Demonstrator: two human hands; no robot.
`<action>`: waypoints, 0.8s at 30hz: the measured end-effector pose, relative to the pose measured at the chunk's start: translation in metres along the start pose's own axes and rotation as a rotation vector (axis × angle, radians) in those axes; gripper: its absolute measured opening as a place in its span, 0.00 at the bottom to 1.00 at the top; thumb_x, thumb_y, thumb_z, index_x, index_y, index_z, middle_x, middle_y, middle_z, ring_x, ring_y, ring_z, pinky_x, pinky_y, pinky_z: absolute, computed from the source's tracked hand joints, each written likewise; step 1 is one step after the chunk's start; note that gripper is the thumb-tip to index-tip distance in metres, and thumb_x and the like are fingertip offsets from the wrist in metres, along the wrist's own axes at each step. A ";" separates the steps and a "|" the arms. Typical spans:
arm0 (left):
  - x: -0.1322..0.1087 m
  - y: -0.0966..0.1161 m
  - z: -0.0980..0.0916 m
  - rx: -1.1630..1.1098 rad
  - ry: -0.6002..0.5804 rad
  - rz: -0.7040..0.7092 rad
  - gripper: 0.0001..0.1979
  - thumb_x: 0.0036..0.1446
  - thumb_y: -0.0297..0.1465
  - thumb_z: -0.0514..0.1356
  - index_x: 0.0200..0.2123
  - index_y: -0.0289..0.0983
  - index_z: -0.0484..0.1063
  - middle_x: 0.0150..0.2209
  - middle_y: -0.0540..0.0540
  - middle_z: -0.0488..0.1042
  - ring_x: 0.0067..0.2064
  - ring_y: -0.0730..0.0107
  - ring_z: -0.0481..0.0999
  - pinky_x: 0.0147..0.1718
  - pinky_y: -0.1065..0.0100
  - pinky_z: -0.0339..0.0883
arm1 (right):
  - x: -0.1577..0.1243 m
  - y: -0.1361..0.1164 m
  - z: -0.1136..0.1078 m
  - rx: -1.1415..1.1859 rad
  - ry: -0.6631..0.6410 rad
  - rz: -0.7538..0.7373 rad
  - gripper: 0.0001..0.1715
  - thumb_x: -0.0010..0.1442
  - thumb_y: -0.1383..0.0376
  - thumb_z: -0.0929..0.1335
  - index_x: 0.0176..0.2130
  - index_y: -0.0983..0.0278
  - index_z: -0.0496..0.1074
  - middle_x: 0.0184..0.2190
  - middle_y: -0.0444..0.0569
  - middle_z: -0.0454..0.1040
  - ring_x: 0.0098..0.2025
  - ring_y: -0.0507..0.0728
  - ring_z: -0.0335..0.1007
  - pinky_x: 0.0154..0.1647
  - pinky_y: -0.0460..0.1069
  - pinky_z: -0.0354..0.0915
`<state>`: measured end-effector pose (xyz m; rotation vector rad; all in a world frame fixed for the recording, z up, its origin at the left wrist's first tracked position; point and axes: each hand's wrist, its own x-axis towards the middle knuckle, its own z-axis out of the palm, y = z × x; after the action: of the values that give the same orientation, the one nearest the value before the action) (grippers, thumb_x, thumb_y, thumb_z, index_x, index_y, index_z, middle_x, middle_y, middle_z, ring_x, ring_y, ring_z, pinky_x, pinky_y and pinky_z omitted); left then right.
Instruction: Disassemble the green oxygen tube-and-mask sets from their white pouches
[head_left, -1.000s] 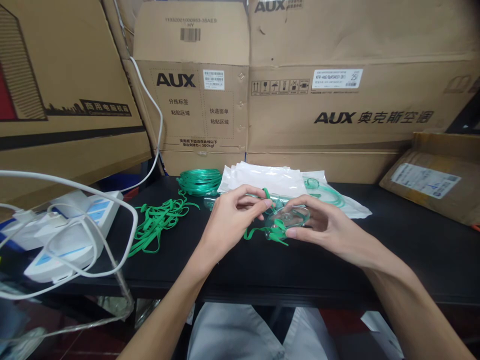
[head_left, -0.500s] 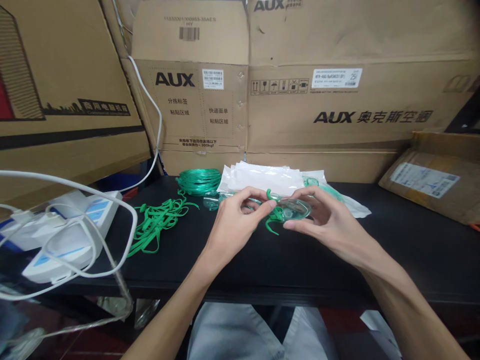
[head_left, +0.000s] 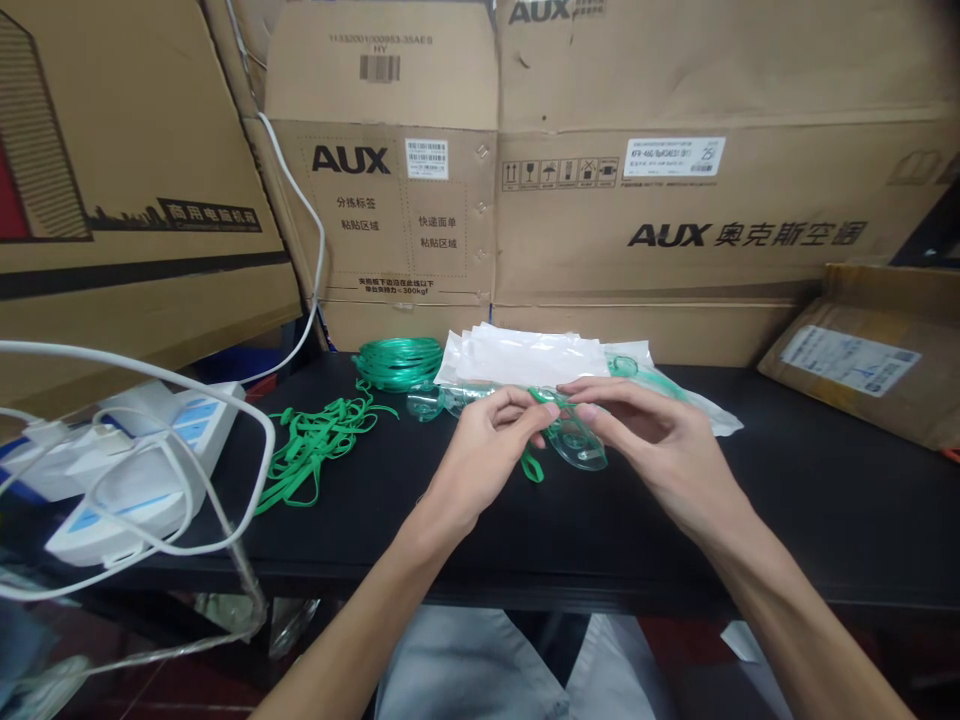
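So from my end of the link I've got both hands working close together over the front part of the bench [head_left: 637, 545], and it looks like I'm in the fiddly strap-on-mask bit. My left hand [head_left: 484, 445] has thumb and forefinger pinched on a green strap [head_left: 532, 467], with a loop of it dangling below the fingers. My right hand [head_left: 667, 430] is just beside it, thumb and fingertips closed on the clear mask [head_left: 583, 448], which hangs tilted between the two hands, clear of the bench as far as I can judge. The fingertips hide the actual join, so I can't tell if the strap is threaded through or just lying against the edge. My take: the next move calls for keeping the right hand's grip steady and working the strap end through with the left, then a gentle tug to check it. That plastic looks bendy, so squeezing hard could fold the rim. More green straps [head_left: 300, 455] sit in a tangle off to the left, near the tubing coil [head_left: 397, 365].
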<state>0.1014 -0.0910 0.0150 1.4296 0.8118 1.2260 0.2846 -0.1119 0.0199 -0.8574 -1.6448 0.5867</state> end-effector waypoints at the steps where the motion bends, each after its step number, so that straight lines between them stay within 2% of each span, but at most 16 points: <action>1: -0.001 -0.001 0.001 -0.006 -0.001 -0.005 0.12 0.60 0.37 0.67 0.30 0.36 0.71 0.26 0.54 0.70 0.29 0.76 0.67 0.29 0.73 0.58 | 0.000 0.001 0.000 0.008 0.008 -0.009 0.03 0.62 0.62 0.75 0.38 0.58 0.82 0.47 0.48 0.81 0.54 0.59 0.75 0.58 0.52 0.69; 5: -0.003 0.000 0.003 -0.053 -0.035 -0.018 0.11 0.59 0.38 0.68 0.36 0.36 0.74 0.25 0.55 0.69 0.29 0.76 0.67 0.30 0.74 0.60 | 0.000 0.005 0.001 0.006 0.039 -0.038 0.02 0.63 0.63 0.74 0.37 0.58 0.80 0.47 0.49 0.80 0.55 0.60 0.74 0.56 0.53 0.69; 10: -0.005 0.001 0.004 0.072 -0.090 0.012 0.13 0.57 0.40 0.69 0.38 0.36 0.80 0.33 0.49 0.77 0.35 0.72 0.73 0.32 0.73 0.64 | -0.002 0.010 0.007 -0.084 0.094 -0.133 0.03 0.66 0.66 0.71 0.39 0.59 0.78 0.48 0.49 0.78 0.56 0.58 0.73 0.58 0.53 0.67; 13: -0.006 -0.001 0.004 0.260 0.005 0.066 0.10 0.59 0.39 0.66 0.37 0.39 0.82 0.35 0.49 0.81 0.35 0.70 0.75 0.33 0.71 0.64 | -0.003 0.011 0.011 -0.132 0.103 -0.147 0.04 0.67 0.67 0.71 0.39 0.58 0.77 0.50 0.48 0.77 0.57 0.58 0.73 0.57 0.52 0.69; 16: -0.009 -0.002 0.005 0.510 0.188 0.170 0.06 0.58 0.35 0.66 0.32 0.41 0.82 0.29 0.53 0.79 0.27 0.73 0.69 0.29 0.69 0.60 | -0.005 0.013 0.013 -0.174 0.111 -0.160 0.04 0.67 0.67 0.70 0.39 0.57 0.76 0.52 0.49 0.75 0.59 0.58 0.71 0.53 0.51 0.72; 18: -0.011 0.000 0.007 0.617 0.269 0.248 0.04 0.57 0.32 0.66 0.32 0.41 0.81 0.26 0.54 0.78 0.25 0.75 0.66 0.29 0.69 0.60 | -0.006 0.014 0.014 -0.215 0.117 -0.160 0.04 0.68 0.66 0.69 0.40 0.57 0.75 0.54 0.49 0.72 0.60 0.59 0.69 0.51 0.51 0.73; 21: -0.012 0.003 0.006 0.662 0.296 0.315 0.04 0.58 0.31 0.65 0.33 0.41 0.81 0.28 0.55 0.80 0.25 0.75 0.67 0.31 0.70 0.61 | -0.007 0.015 0.011 -0.310 0.108 -0.172 0.04 0.68 0.65 0.69 0.40 0.56 0.75 0.56 0.49 0.69 0.62 0.61 0.67 0.55 0.55 0.71; 24: -0.009 0.006 0.000 0.668 0.314 0.326 0.05 0.60 0.31 0.64 0.34 0.41 0.81 0.31 0.55 0.82 0.26 0.75 0.70 0.32 0.71 0.62 | -0.006 0.011 0.007 -0.419 0.071 -0.210 0.04 0.69 0.65 0.68 0.40 0.56 0.74 0.56 0.50 0.68 0.63 0.61 0.66 0.63 0.59 0.64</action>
<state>0.0984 -0.1009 0.0180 1.9877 1.3271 1.5316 0.2812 -0.1100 0.0063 -0.9748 -1.7941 0.0625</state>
